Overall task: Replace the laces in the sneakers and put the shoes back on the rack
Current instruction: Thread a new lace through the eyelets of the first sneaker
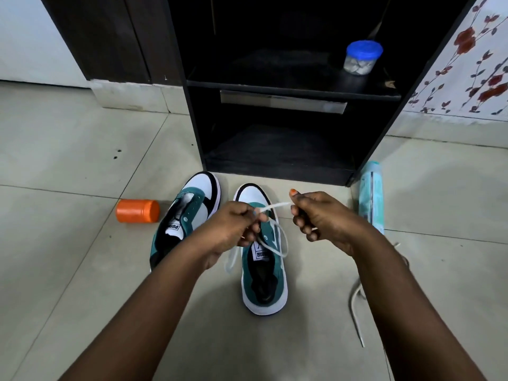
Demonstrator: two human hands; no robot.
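Tiled floor (68, 257) before black rack (288, 86): both sneakers (264, 276) unlaced, left hand (233, 226) and right hand (319, 213) pinching white lace (275, 206), racking pending.

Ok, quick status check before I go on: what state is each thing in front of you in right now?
Left hand: pinching the white lace.
Right hand: pinching the same lace.
Left sneaker: unlaced, on the floor.
Right sneaker: on the floor, lacing not finished.
Second lace: loose on the floor.
Rack: no shoes on its shelves.
Blue-lidded jar: lid on, upright on the shelf.
Orange container: lying on its side.
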